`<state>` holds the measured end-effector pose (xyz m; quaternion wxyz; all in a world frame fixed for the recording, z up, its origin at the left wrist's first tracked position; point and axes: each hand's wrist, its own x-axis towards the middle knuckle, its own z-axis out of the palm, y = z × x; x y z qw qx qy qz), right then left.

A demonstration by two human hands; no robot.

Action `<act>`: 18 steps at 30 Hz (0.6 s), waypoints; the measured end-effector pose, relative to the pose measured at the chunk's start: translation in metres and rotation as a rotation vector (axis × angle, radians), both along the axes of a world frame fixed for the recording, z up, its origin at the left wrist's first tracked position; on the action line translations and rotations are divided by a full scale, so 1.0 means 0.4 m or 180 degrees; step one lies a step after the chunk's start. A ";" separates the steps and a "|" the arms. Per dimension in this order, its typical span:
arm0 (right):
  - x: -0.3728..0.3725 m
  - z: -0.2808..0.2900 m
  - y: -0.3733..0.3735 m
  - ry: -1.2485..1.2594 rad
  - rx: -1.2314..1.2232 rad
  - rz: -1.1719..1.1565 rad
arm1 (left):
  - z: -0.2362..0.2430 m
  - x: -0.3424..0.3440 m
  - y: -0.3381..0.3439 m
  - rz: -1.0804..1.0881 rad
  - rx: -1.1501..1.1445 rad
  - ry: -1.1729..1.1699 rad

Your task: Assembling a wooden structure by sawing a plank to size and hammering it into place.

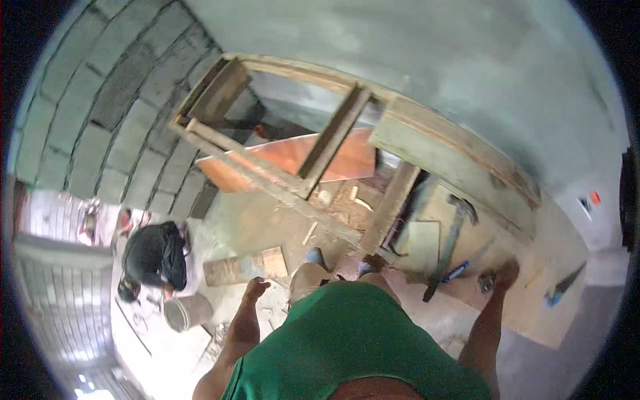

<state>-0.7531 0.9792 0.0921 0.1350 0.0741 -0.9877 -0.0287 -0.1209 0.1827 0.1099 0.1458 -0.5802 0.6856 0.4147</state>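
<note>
My left hand (257, 289) hangs away from the wooden frame with its fingers curled in, and nothing shows in it. My right hand (507, 275) reaches low over a pale wooden board (547, 319), right beside a small dark object (487, 282) whose kind I cannot make out. The right fingers are blurred, so their grip does not show. Left of that object lie a slim blue tool (457, 272) and a claw hammer (453, 233) with a dark grip. Farther right on the board are a thin yellow stick (534, 278) and a blade with a blue handle (565, 285).
A wooden frame (333, 140) with crosspieces stands ahead against the plastered wall. An orange-brown sheet (313, 159) lies behind it. Wood scraps and a stained plank (245, 267) lie on the floor. At left, another person (157, 253) crouches by a bucket (188, 313).
</note>
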 end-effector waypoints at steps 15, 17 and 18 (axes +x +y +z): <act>-0.095 0.179 -0.155 0.0666 0.0739 0.1097 | -0.028 0.081 0.112 -0.1764 -0.1714 0.0544; -0.176 0.324 -0.082 0.0700 0.1098 0.1723 | 0.038 -0.152 0.098 -0.0098 -0.1002 0.1498; -0.072 0.260 -0.206 0.0017 0.1264 0.1455 | 0.189 -0.249 0.077 -0.1544 -0.1874 0.1517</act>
